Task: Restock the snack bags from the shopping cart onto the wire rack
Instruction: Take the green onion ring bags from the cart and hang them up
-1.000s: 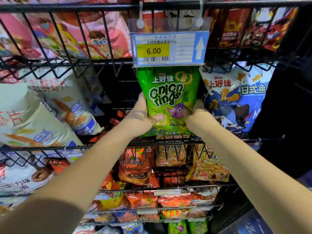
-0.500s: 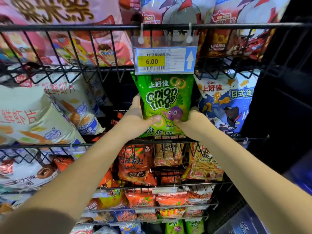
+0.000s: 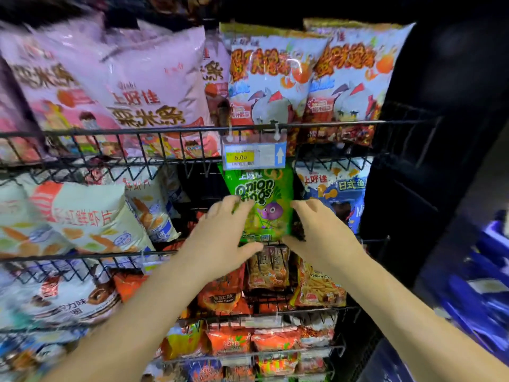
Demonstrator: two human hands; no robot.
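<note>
Green foil onion-rings snack bag (image 3: 264, 205) stands upright on black wire rack (image 3: 165, 129), 2nd shelf, under yellow price tag (image 3: 254, 156). Left hand (image 3: 220, 238) at 9 o'clock, right hand (image 3: 321, 235) at 3 o'clock of bag; both w/ fingers spread, loose, touching bag edges, not clamping it.

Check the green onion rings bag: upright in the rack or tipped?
Upright. The onion rings bag stands with its print level, bottom edge behind the rack's front wire, under the price tag. Both hands flank it, fingers spread.
</note>
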